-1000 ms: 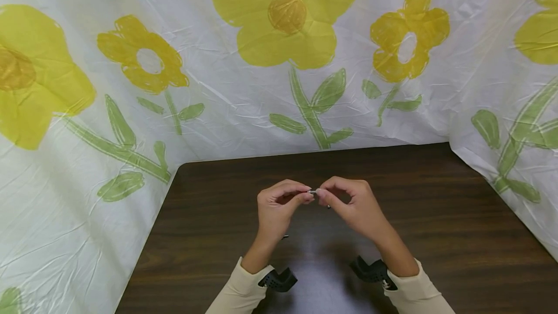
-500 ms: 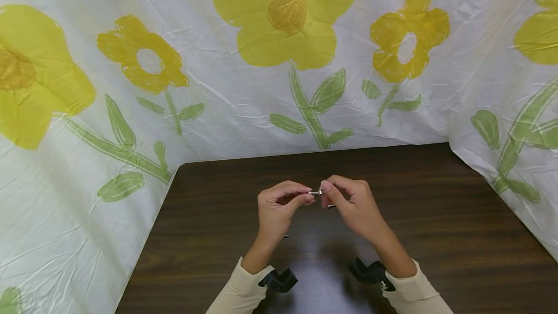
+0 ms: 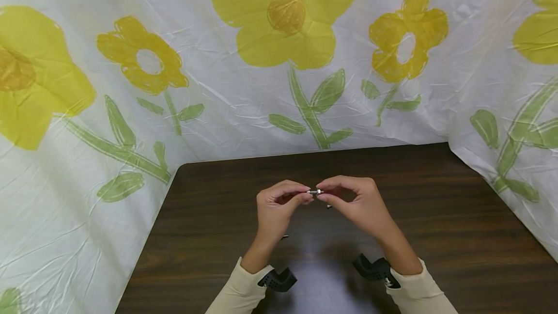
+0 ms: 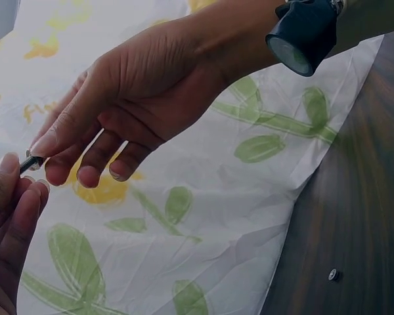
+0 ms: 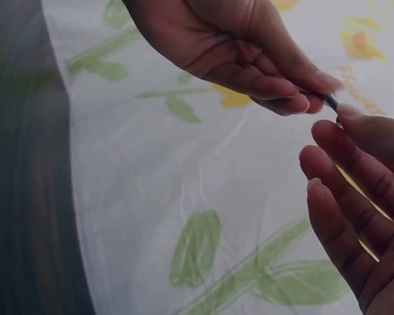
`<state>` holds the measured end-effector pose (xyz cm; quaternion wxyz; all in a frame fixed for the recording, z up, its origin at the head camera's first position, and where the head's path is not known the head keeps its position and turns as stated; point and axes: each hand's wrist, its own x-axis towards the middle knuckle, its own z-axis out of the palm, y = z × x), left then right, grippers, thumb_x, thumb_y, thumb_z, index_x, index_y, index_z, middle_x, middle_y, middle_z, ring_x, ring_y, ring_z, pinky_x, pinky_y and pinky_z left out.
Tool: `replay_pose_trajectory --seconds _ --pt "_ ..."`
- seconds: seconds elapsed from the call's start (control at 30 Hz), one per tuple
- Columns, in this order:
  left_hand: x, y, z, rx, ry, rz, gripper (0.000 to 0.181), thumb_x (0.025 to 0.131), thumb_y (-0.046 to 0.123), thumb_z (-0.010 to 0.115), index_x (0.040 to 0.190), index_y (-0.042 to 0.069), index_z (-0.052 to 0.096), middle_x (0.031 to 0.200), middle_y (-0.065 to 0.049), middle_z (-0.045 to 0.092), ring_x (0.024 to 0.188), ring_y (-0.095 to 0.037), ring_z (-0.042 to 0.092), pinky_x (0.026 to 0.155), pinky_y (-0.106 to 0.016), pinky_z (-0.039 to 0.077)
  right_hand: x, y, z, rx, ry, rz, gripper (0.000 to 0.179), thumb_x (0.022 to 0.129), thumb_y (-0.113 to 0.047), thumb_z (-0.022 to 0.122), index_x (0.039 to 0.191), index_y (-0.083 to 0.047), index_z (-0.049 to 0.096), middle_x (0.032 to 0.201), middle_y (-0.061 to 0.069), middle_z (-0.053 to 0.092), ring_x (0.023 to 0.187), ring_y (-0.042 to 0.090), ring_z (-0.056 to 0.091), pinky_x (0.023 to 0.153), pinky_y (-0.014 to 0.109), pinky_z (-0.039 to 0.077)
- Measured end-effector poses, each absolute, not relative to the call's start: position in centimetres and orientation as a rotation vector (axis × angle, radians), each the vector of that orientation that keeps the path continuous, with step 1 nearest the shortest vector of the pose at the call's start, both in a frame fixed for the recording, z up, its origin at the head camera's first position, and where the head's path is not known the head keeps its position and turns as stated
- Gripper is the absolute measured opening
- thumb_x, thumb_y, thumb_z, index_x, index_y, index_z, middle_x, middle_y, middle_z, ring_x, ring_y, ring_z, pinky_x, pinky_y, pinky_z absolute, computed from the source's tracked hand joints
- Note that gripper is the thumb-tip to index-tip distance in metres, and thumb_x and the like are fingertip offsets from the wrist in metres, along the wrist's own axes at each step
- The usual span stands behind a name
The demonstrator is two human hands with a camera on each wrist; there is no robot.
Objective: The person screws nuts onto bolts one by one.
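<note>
Both hands meet over the worktop (image 3: 209, 236), thumb and forefinger of each closed in a fine pinch on opposite ends of one small metal bolt (image 3: 312, 192). Left hand (image 3: 273, 207) grips the bolt's left end; right hand (image 3: 365, 207) pinches the other end, where a wider, shiny nut (image 3: 319, 192) sits around the shaft. The bolt lies roughly level in the air, midway between the worktop's left and right edges. Seen from the right wrist, the right hand's remaining fingers are spread loosely, holding nothing.

Two more small metal pieces rest on the dark, wood-grained worktop. One (image 3: 329, 206) shows just below the right thumb, and the other (image 3: 285, 236) shows beside the left wrist, partly hidden by it; both are too small to identify. Each wrist wears a black mount, the left one (image 3: 278, 280) and the right one (image 3: 376, 270) near cream sleeves (image 3: 237, 287). A creased white cloth (image 3: 235, 120) with yellow flowers and green stems hangs along the worktop's far edge and both sides.
</note>
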<state>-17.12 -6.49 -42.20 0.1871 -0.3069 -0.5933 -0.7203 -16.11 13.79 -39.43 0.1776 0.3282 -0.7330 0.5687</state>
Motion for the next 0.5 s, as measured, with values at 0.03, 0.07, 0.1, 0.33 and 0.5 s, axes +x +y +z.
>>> replay_pose_trajectory --seconds 0.03,0.07,0.1,0.33,0.5 --pt "-17.10 -6.48 -42.20 -0.867 -1.670 -2.029 0.010 0.084 -0.006 0.078 0.094 -0.007 0.075 0.085 -0.021 0.072 0.074 -0.022 0.073 0.065 -0.042 0.062 -16.09 13.78 -39.42 0.928 -2.076 1.606 0.023 0.083 0.006 0.080 0.101 -0.008 0.077 0.095 0.001 0.076 0.073 0.016 0.070 0.060 0.026 0.056" --pt "-17.08 -6.47 -42.21 -0.871 -1.668 -2.030 0.010 0.084 -0.006 0.077 0.094 -0.007 0.075 0.085 -0.021 0.072 0.074 -0.022 0.073 0.065 -0.043 0.062 -16.07 13.76 -39.40 0.925 -2.078 1.605 0.023 0.083 0.005 0.080 0.101 -0.008 0.078 0.094 0.001 0.076 0.073 0.015 0.070 0.060 0.027 0.056" --pt "-17.06 -6.47 -42.22 -0.873 -1.667 -2.031 0.009 0.084 -0.006 0.077 0.093 -0.007 0.075 0.085 -0.021 0.072 0.074 -0.022 0.073 0.065 -0.043 0.062 -16.05 13.75 -39.37 0.923 -2.081 1.603 0.023 0.083 0.005 0.080 0.101 -0.009 0.078 0.094 0.001 0.076 0.072 0.015 0.070 0.060 0.027 0.056" --pt "-16.99 -6.41 -42.21 -0.877 -1.656 -2.041 0.009 0.085 -0.006 0.077 0.093 -0.008 0.074 0.085 -0.022 0.072 0.074 -0.021 0.073 0.065 -0.043 0.062 -16.13 13.69 -39.47 0.940 -2.112 1.635 0.017 0.088 0.000 0.077 0.101 -0.011 0.076 0.087 0.006 0.075 0.072 0.018 0.070 0.057 0.025 0.053" --pt "-17.03 -6.30 -42.20 -0.888 -1.646 -2.041 0.008 0.085 -0.006 0.077 0.092 -0.008 0.074 0.084 -0.023 0.071 0.074 -0.021 0.073 0.065 -0.042 0.062 -16.09 13.59 -39.61 0.932 -2.143 1.629 0.017 0.092 0.001 0.072 0.097 -0.016 0.075 0.083 0.000 0.073 0.071 0.016 0.069 0.057 0.027 0.054"
